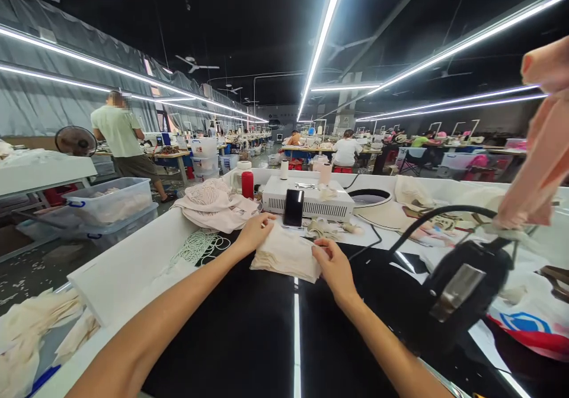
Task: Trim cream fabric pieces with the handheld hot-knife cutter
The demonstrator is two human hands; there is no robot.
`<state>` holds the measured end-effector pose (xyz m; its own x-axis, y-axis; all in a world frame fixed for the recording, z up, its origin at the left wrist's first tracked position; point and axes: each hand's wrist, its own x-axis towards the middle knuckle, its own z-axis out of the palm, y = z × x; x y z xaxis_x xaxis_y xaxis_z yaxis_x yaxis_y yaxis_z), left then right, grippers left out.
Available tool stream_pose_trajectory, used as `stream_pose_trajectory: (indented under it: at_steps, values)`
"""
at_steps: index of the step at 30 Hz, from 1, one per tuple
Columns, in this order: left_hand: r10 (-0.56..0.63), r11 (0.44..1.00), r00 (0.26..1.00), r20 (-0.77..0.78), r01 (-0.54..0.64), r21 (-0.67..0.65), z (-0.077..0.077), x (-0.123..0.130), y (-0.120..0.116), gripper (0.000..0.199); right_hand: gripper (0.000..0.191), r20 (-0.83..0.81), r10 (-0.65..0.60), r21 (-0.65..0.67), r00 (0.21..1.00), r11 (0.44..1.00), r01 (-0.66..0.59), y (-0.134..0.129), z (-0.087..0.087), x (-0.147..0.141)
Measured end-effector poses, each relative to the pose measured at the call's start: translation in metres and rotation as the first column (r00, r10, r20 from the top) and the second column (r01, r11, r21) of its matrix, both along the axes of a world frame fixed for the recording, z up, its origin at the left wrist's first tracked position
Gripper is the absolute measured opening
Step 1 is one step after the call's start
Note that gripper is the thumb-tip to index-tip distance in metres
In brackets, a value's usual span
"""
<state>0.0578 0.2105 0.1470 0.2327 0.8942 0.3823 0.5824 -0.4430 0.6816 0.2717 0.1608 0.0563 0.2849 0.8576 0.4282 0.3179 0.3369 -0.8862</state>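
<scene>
A stack of cream fabric pieces [287,254] lies at the far side of the glossy black work surface [258,333]. My left hand [255,232] pinches the stack's upper left corner, fingers closed on it. At its right edge my right hand [332,263] grips the fabric between thumb and curled fingers. Just beyond the stack, a dark phone [294,207] leans upright against a white vented box [329,202].
On the left are bunched pale fabric [217,202], green cord [200,247] and a red thread spool [248,184]. A black machine [466,291] with a curved hose stands right, below hanging pink cloth [540,155]. A person [118,131] stands at the far left.
</scene>
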Motion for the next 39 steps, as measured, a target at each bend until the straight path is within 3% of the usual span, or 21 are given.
stream_pose_trajectory:
  at_steps: [4, 8, 11, 13, 17, 20, 25, 39]
  values:
    - [0.024, 0.997, 0.998, -0.063, -0.029, -0.068, -0.015, -0.007, 0.018, 0.080, 0.074, 0.130, -0.030, 0.041, 0.991, 0.999, 0.025, 0.030, -0.002, 0.003]
    - [0.037, 0.978, 0.980, -0.194, -0.076, -0.193, -0.013, -0.056, 0.015, 0.083, 0.069, 0.330, 0.021, 0.128, 0.944, 0.990, -0.067, 0.022, -0.011, 0.002]
    - [0.129, 0.938, 0.925, -0.358, -0.231, -0.258, 0.001, -0.113, -0.005, 0.080, 0.056, 0.387, 0.083, 0.129, 0.918, 0.981, -0.143, 0.000, -0.020, 0.001]
    - [0.214, 0.893, 0.850, -0.482, -0.370, -0.257, 0.007, -0.147, -0.025, 0.075, 0.048, 0.413, 0.141, 0.109, 0.900, 0.973, -0.203, -0.014, -0.026, -0.002]
    - [0.320, 0.781, 0.691, -0.648, -0.580, -0.233, -0.003, -0.188, -0.061, 0.067, 0.040, 0.444, 0.261, 0.056, 0.857, 0.947, -0.317, -0.031, -0.039, -0.014]
    - [0.368, 0.746, 0.652, -0.663, -0.632, -0.208, -0.024, -0.199, -0.073, 0.068, 0.037, 0.442, 0.322, 0.041, 0.837, 0.925, -0.377, -0.039, -0.046, -0.025]
    - [0.434, 0.769, 0.690, -0.579, -0.618, -0.160, -0.048, -0.205, -0.078, 0.073, 0.038, 0.458, 0.387, 0.023, 0.800, 0.895, -0.446, -0.060, -0.052, -0.035]
    - [0.466, 0.857, 0.849, -0.250, -0.503, -0.113, -0.052, -0.211, -0.089, 0.074, 0.038, 0.535, 0.540, -0.195, 0.650, 0.827, -0.527, -0.103, -0.052, -0.048]
